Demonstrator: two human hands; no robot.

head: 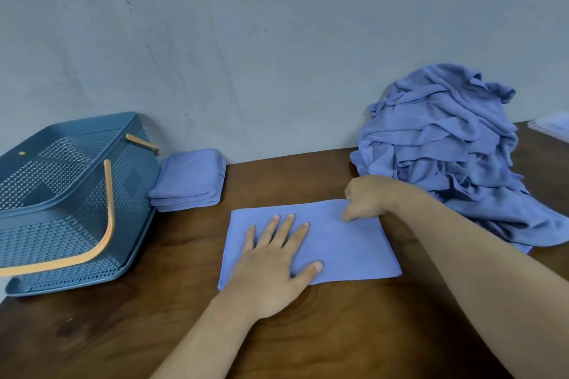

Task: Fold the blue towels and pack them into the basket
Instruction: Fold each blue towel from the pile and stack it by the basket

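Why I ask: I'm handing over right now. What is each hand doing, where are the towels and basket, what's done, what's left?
Hands: the left hand lies flat on the spread towel on the table; the right hand pinches its far edge.
Done: a folded stack sits beside the basket; no towels show inside it.
Left: finish this fold, fold the unfolded pile at right, pack everything.

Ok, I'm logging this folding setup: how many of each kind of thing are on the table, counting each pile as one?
basket: 1
stack of folded towels: 1
flat towel: 1
heap of unfolded towels: 1
pale flat thing at the right edge: 1
Total: 5
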